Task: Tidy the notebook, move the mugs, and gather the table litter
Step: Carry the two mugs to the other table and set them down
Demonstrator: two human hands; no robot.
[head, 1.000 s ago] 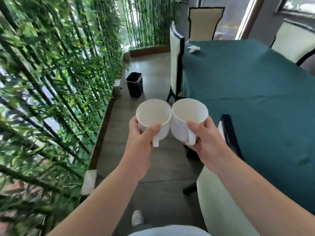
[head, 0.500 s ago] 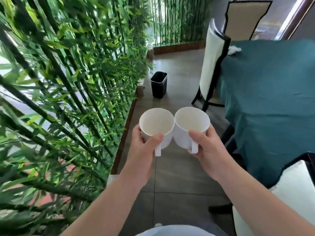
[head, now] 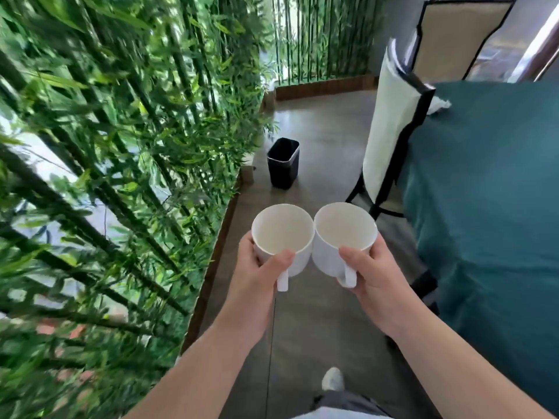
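Note:
I hold two empty white mugs side by side, touching, over the grey floor. My left hand (head: 257,282) grips the left mug (head: 282,231) around its body, thumb by the handle. My right hand (head: 375,276) grips the right mug (head: 344,228) the same way. A crumpled white tissue (head: 438,104) lies on the far corner of the teal-clothed table (head: 490,182) at the right, partly hidden by a chair back. No notebook is in view.
A black waste bin (head: 283,163) stands on the floor ahead, near the bamboo screen (head: 121,146) that runs along the left. A cream chair with black trim (head: 390,125) is pushed to the table; another chair (head: 459,37) stands behind. My shoe (head: 332,378) shows below.
I have walked forward along the table's left side with both mugs held. The bin and the cream chair are closer, and the near chair has left the view.

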